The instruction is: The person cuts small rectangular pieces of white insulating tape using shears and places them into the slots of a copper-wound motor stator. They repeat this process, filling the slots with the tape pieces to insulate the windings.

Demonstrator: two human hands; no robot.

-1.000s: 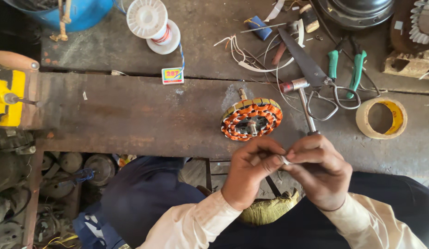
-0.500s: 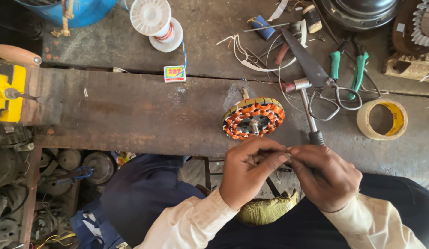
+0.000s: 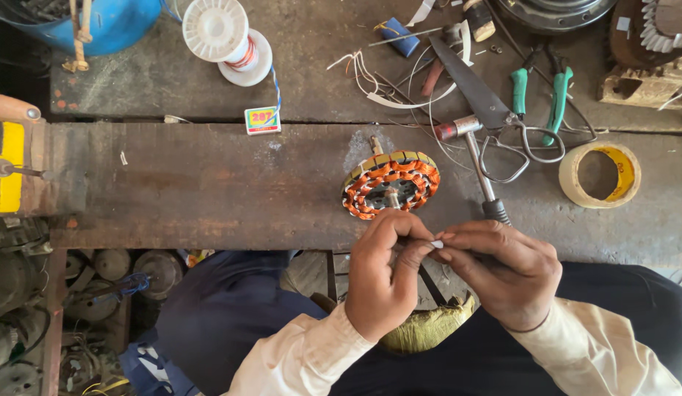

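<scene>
Bench: worn, stained wooden workbench (image 3: pixel 209 183) | copper-wound stator (image 3: pixel 391 184), hammer (image 3: pixel 476 165), tape roll (image 3: pixel 599 174) lay there | left hand (image 3: pixel 385 279) and right hand (image 3: pixel 502 275) pinched a small white piece (image 3: pixel 436 243) together, fingers curled.

**Cream sleeves, dark trousers**

Both forearms are covered by long, loose cream-coloured sleeves, creased along their length and ending at the wrists. The left hand (image 3: pixel 385 282) and right hand (image 3: pixel 506 275) are bare, without gloves. Dark navy trousers cover the lap and legs below the bench edge
</scene>
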